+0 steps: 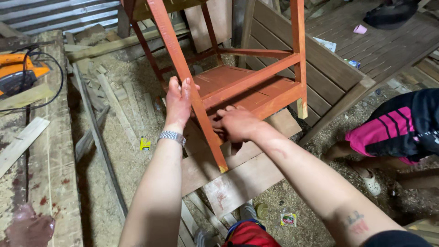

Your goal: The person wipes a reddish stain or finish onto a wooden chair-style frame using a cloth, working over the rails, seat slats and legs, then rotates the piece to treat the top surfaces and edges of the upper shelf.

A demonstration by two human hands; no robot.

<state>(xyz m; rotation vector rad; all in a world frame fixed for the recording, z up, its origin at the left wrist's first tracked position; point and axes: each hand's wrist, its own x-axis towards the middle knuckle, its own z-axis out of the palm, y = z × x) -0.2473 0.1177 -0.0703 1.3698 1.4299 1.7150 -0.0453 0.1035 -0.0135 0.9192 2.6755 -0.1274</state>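
Observation:
A red-painted wooden stool frame stands tilted on loose boards, its legs and lower shelf facing me. My left hand, with a metal watch on the wrist, grips the near front leg about halfway up. My right hand is curled around the same leg lower down, next to the shelf's front rail, fingers tucked behind the wood. The leg's bare unpainted foot rests on a plank.
Planks and sawdust cover the floor. An orange power tool with a black cord lies on a workbench at left. Another person squats at right in pink and black shorts. A small yellow object lies in the sawdust.

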